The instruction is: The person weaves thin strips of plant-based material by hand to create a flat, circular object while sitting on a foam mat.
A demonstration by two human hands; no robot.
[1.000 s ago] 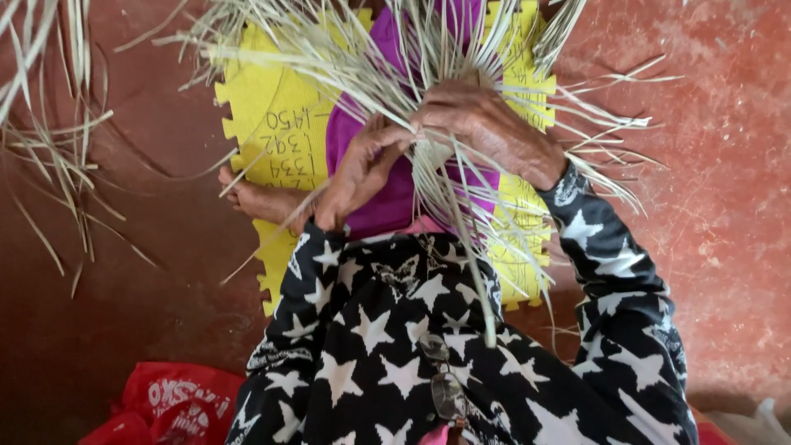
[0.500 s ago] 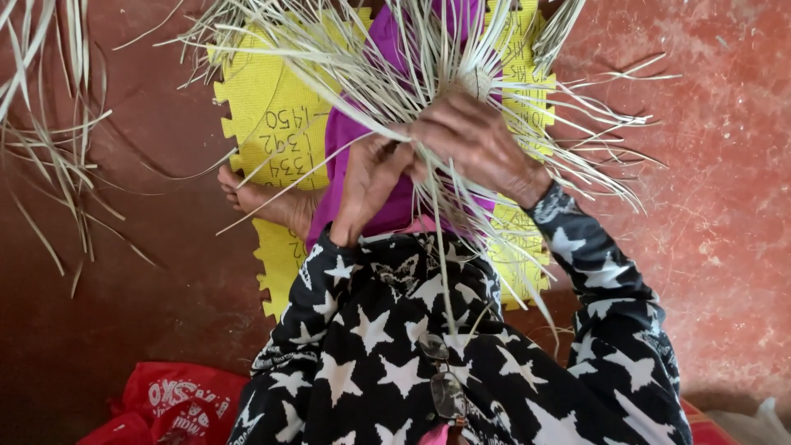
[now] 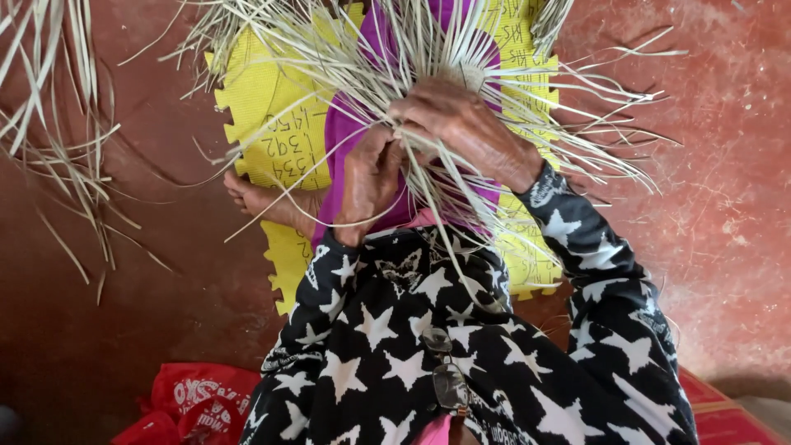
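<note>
Red floor; strips [image 3: 461, 74] fanning outward

Floor [image 3: 725, 214]: red-brown, hard, scuffed and mottled, paler and scratched toward 3 o'clock, darker and shadowed toward 8 o'clock.

Mat [image 3: 255, 107]: yellow foam, interlocking toothed edge, handwriting on its face; lies on the floor from 12 o'clock down to centre.

Loose strips [image 3: 58, 124]: pale dried strands, scattered on the floor at 10 o'clock, well apart from the mat.

Bag [image 3: 198, 400]: red with white print, crumpled, on the floor at 7 o'clock.

Light: soft, even, daylight-like; no hard shadows.
</note>
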